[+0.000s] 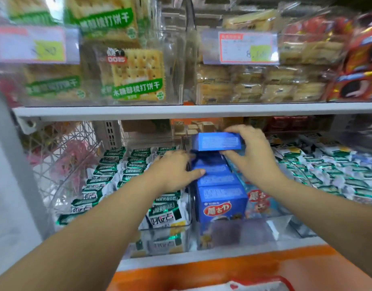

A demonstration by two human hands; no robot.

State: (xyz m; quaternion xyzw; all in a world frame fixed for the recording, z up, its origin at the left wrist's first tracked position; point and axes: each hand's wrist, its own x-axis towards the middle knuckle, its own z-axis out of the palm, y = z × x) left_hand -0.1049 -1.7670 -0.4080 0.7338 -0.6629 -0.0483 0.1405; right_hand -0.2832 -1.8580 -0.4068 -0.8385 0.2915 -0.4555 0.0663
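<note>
Blue boxes (219, 185) with white print, green-and-white packets (126, 171), an orange shelf edge (201, 269), seemingly red wrappers (361, 59).

one head-worn view faces forward and slightly down, close in; the upper shelf (180, 111) crosses mid-frame, the left hand (176, 170) and the right hand (254, 156) with its blue box (217, 142) sit central.

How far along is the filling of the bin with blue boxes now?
Done: a row of blue boxes already stands in the clear bin. In hand: the right hand holds another blue box above the row's far end; the left hand rests on the row. Left: probably setting this box into the bin.
</note>
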